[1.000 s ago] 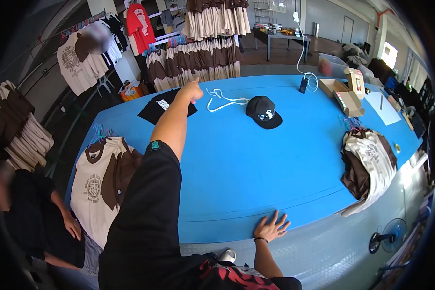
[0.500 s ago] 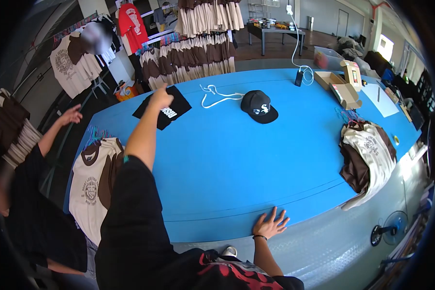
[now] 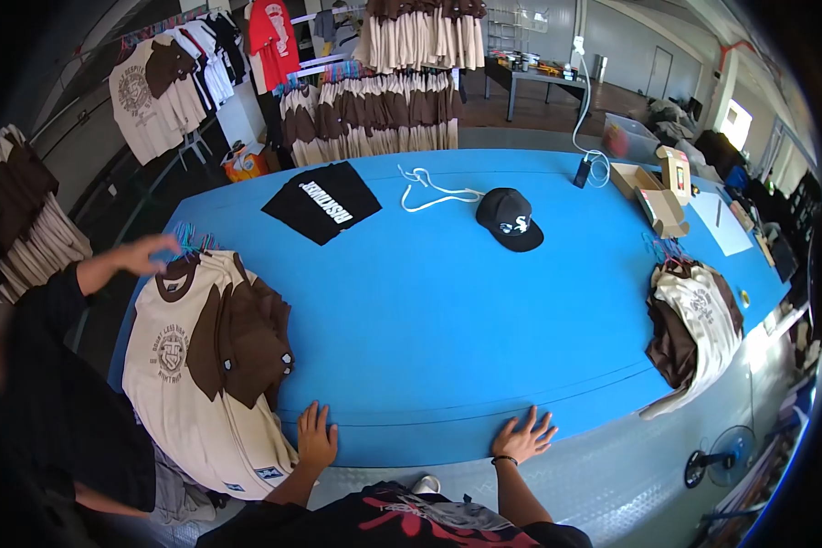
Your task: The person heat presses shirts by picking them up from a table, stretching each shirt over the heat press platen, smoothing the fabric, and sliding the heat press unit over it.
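My left hand (image 3: 317,441) lies flat on the near edge of the blue table (image 3: 447,320), just right of a pile of cream and brown shirts (image 3: 178,356). Farther right on the same edge rests my right hand (image 3: 522,438), fingers spread, a dark band at the wrist. Neither hand holds anything. A folded black cloth with white lettering (image 3: 322,203) lies toward the far left. A black cap (image 3: 510,219) sits right of it, beside a white cord (image 3: 438,194). More shirts on hangers (image 3: 696,320) lie at the right end.
A co-worker's hand (image 3: 146,256) reaches near the hangers at the left. Open cardboard boxes (image 3: 658,205), a white sheet (image 3: 721,222) and a black charger with cable (image 3: 582,172) are at the far right. Racks of shirts (image 3: 370,110) stand behind; a fan (image 3: 729,455) is at lower right.
My left hand has come back from over the black cloth to the near table edge. The co-worker's hand has moved down to the left pile's hangers. My right hand remains on the edge.
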### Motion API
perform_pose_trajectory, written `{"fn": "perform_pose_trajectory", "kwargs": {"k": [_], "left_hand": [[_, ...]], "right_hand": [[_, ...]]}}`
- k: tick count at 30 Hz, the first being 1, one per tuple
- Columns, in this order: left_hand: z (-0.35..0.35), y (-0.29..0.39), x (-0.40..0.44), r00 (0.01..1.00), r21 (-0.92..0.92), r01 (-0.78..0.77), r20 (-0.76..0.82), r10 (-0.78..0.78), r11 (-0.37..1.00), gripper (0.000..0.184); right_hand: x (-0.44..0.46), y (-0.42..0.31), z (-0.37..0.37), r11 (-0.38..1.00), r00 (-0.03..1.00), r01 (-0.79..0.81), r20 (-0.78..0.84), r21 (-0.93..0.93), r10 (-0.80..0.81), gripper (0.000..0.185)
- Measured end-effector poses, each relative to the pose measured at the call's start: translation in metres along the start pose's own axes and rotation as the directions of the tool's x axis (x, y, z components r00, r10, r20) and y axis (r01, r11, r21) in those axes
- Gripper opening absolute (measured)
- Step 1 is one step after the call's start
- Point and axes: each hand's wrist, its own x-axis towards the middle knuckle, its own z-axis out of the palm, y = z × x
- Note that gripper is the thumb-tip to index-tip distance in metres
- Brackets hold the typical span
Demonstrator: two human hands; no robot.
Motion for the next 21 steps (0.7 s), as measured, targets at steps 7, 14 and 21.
{"fn": "perform_pose_trajectory", "kwargs": {"k": [7, 14, 21], "left_hand": [[-0.002, 0.000, -0.003, 0.999, -0.091, 0.045, -0.024, -0.047, 0.995, 0.039], [-0.002, -0.002, -0.005, 0.999, -0.087, 0.051, 0.011, -0.050, 0.995, 0.039], [-0.003, -0.002, 0.002, 0.999, -0.071, 0.031, 0.029, -0.029, 0.997, 0.040]], "right_hand": [[0.001, 0.001, 0.005, 0.999, 1.000, -0.008, -0.004, -0.041, 0.008, 0.049], [0.000, -0.004, -0.002, 0.999, 1.000, -0.026, 0.011, -0.028, 0.027, 0.049], [0.000, -0.005, -0.003, 1.000, 0.999, 0.013, -0.030, 0.011, -0.013, 0.051]]}}
